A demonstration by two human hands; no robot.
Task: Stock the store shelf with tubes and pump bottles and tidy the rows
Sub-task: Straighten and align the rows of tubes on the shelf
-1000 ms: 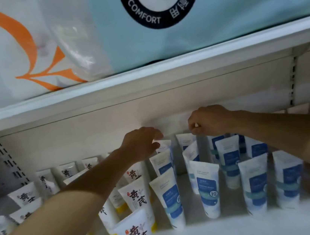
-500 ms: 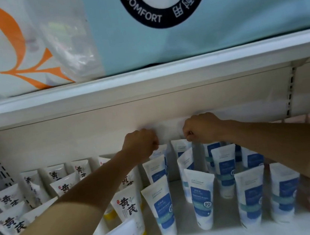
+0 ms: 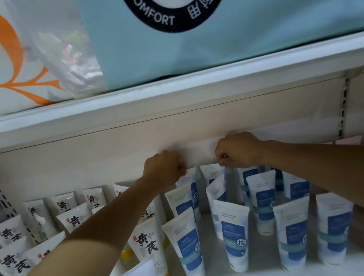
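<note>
While left hand (image 3: 164, 170) and right hand (image 3: 236, 151) each pinch back-row blue-label tube (image 3: 212, 175) tops, fingers curled.

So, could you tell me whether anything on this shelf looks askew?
Yes: the white tubes with black characters at the far left lean at mixed angles, while the blue-label tubes stand fairly upright in rows.

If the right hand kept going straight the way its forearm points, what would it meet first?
Probably the left hand: the right hand points leftward along the rear row of blue-label tubes, with only a small gap between them. Depth is unclear.
</note>
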